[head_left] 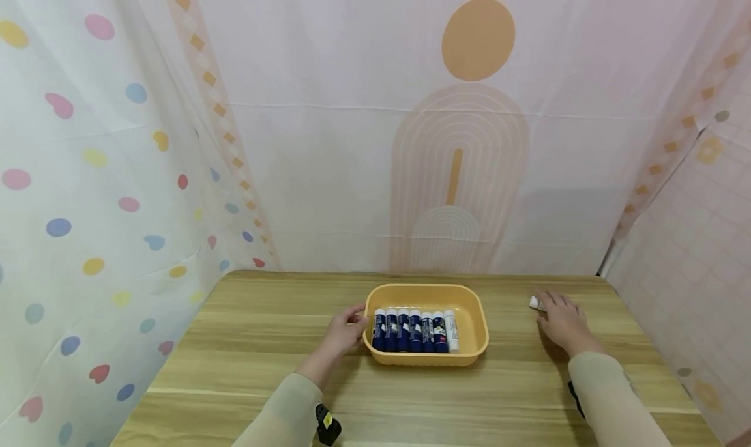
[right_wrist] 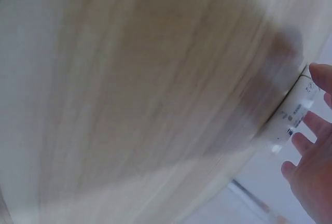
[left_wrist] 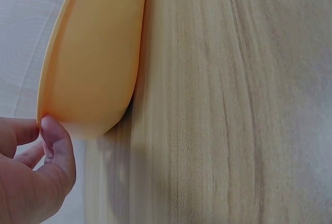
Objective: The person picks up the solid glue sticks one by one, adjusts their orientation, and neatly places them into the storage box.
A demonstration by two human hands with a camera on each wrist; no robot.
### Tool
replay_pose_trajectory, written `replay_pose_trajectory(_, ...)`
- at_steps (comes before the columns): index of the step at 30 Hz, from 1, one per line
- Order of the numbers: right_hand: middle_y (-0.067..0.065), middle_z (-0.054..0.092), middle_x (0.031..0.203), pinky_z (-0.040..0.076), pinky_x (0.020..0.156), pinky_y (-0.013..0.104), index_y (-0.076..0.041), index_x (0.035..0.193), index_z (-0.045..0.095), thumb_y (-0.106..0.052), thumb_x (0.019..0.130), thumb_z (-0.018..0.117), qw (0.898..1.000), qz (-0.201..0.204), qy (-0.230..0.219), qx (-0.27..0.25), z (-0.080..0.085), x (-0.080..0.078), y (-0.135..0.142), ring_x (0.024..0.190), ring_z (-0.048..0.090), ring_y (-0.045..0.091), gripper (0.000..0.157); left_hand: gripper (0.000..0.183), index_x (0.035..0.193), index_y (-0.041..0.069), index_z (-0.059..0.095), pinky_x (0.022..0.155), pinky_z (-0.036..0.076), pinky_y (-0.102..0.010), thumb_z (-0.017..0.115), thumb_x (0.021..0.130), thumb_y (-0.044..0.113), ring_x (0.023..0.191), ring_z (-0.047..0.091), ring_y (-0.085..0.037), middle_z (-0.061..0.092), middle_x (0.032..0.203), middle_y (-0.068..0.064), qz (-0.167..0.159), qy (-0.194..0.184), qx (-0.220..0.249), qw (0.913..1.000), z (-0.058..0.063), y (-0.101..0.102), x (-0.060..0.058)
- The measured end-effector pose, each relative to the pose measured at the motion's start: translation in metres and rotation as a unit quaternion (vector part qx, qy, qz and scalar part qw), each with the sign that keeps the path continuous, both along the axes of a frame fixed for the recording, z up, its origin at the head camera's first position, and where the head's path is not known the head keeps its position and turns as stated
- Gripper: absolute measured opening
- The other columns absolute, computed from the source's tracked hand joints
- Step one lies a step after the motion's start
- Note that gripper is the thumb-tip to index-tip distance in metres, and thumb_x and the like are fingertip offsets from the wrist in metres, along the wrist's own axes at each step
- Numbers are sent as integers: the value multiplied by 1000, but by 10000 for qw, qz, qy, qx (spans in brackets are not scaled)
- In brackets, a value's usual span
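A yellow plastic tray (head_left: 425, 360) stands on the table in the head view. A row of navy-blue glue sticks (head_left: 403, 330) with white caps lies inside it, with one white glue stick (head_left: 452, 331) at the right end. My left hand (head_left: 345, 331) pinches the tray's left rim between thumb and fingers, as the left wrist view also shows. Right of the tray, my right hand (head_left: 564, 321) holds another white glue stick (right_wrist: 293, 112) lying on the tabletop. Most of that stick is hidden under the fingers in the head view; small dark print shows on it in the right wrist view.
The wood-grain table (head_left: 264, 356) extends on both sides of the tray. A pale patterned curtain (head_left: 328, 173) hangs behind it, with a dotted curtain (head_left: 117, 238) at left and a checked one (head_left: 704, 271) at right. A black wrist device (head_left: 327, 426) sits at the left sleeve.
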State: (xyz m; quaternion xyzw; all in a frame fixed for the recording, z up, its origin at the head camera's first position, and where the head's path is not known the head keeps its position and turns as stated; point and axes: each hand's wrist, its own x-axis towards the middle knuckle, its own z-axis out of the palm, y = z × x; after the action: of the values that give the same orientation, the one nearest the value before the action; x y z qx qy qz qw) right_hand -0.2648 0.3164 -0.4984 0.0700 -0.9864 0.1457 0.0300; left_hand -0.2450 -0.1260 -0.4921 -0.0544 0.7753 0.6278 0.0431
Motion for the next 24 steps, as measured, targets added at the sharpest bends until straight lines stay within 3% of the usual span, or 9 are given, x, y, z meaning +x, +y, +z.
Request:
replay_pose_trajectory(9,36,46,128,32,95,69,2,137,41,1,93,48,9987,-145,-18,483,4,-2,0,112,43,57,45,38,132,-2,50,57,48,-22,52,95,2,70,49,-13,50,94,-10,39,-44,-10,10000,0,0,1)
replay_pose_trajectory(13,36,49,124,41,89,64,0,135,45,6,89,51,9982,-153,124,566,5,-1,1,105,47,56,47,38,132,-3,50,56,48,-23,53,95,3,68,49,-13,50,94,-10,32,-43,-66,10000,2,1,2)
replay_pose_trajectory(20,38,46,124,45,81,64,-9,145,31,7,83,57,9993,-240,78,266,7,-1,2,108,45,57,69,38,133,-3,49,56,47,-23,52,95,2,67,48,-12,50,92,-9,10,-12,-24,10000,2,1,2)
replay_pose_trajectory(24,39,47,119,47,75,63,-14,149,25,8,80,60,9992,-190,363,35,9,0,-1,101,48,57,80,38,132,-3,49,56,47,-23,52,94,2,67,48,-13,50,91,-9,4,18,-12,10000,1,1,2)
